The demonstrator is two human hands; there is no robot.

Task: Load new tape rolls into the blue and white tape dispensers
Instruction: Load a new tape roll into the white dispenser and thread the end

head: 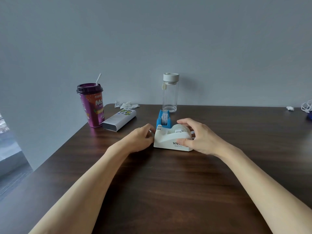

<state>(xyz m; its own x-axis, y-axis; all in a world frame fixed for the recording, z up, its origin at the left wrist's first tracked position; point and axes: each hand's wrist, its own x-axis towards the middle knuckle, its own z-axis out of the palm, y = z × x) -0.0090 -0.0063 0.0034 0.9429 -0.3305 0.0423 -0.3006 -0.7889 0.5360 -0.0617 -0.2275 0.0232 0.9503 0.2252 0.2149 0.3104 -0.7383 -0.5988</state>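
A white tape dispenser (168, 141) stands on the dark wooden table (168, 183), with a clear tape roll (179, 127) seated in its cradle. My right hand (199, 137) grips the dispenser's right end, thumb on the front face and fingers curled over the roll. My left hand (140, 137) rests against the dispenser's left, cutter end with fingers curled; what the fingertips pinch is too small to tell. Just behind stands the blue tape dispenser (163, 119), holding a roll with printed tape.
A purple drink cup (91, 105) with a straw and a white box (119, 119) lie at the back left. A clear bottle (170, 92) stands behind the dispensers by the wall. Crumpled wrappers (126, 104) lie near the far edge. White cables (307, 107) sit far right.
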